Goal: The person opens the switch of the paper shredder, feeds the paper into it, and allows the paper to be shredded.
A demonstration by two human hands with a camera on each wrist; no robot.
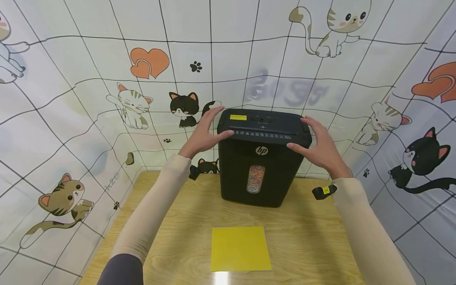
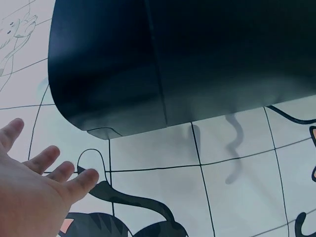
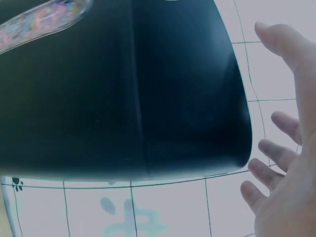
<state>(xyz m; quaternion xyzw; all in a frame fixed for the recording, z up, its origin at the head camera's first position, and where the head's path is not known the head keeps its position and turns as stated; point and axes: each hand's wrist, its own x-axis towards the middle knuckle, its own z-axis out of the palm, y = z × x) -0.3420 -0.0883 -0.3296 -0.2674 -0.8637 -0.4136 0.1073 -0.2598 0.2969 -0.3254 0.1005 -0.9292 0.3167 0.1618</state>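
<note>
A black HP paper shredder (image 1: 261, 174) stands upright at the back of the wooden table, with colourful paper scraps behind its small front window (image 1: 255, 179). My left hand (image 1: 204, 134) is at its upper left side, thumb near the top front edge and fingers spread. In the left wrist view that hand (image 2: 42, 182) shows a gap from the dark shredder body (image 2: 163, 64). By the upper right side is my right hand (image 1: 322, 146), thumb and fingers apart. The right wrist view has its fingertips (image 3: 254, 192) just beside the shredder wall (image 3: 192, 98), gripping nothing.
A yellow square sheet (image 1: 240, 249) lies on the wooden table (image 1: 178, 245) in front of the shredder. White cloth printed with cats and grid lines (image 1: 231, 59) hangs behind and at both sides. A black strap device (image 1: 324, 192) is at my right wrist.
</note>
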